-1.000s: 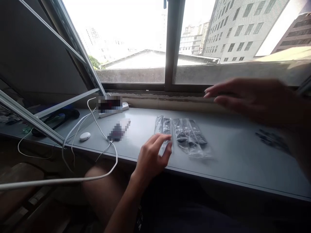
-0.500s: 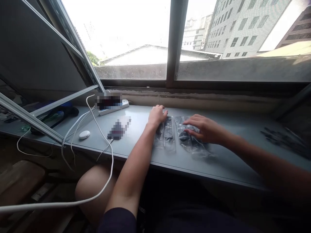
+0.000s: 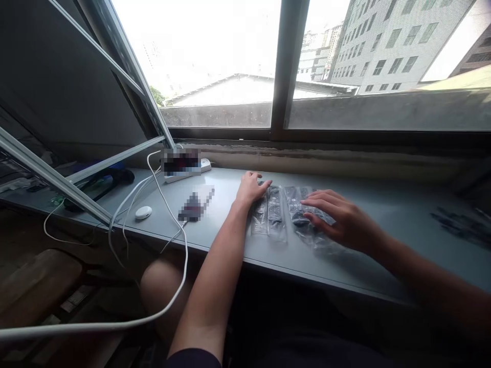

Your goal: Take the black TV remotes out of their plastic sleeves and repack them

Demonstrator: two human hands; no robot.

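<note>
Side by side on the grey tabletop (image 3: 226, 225) lie clear plastic bags with dark contents I cannot make out. My left hand (image 3: 252, 187) rests at the far end of the left bag (image 3: 261, 217), thumb and fingers apart. Between the hands is a narrow middle bag (image 3: 275, 209). Over the right bag (image 3: 297, 204) spreads my right hand (image 3: 333, 214), its fingers stretched out and partly covering that bag. Whether the right fingers press on the plastic I cannot tell.
A white power strip (image 3: 206, 164), a blurred-out phone-like object (image 3: 195, 204) on a cable, and a round white case (image 3: 143, 212) are to the left. A white cable (image 3: 180, 286) loops across the front. Dark thin pieces (image 3: 460, 227) lie far right. A metal frame (image 3: 88, 202) slants at left.
The view has shifted slightly left, so everything appears further right. My right hand has moved a little to the right and nearer over its bag. The left hand stays by its bag.
</note>
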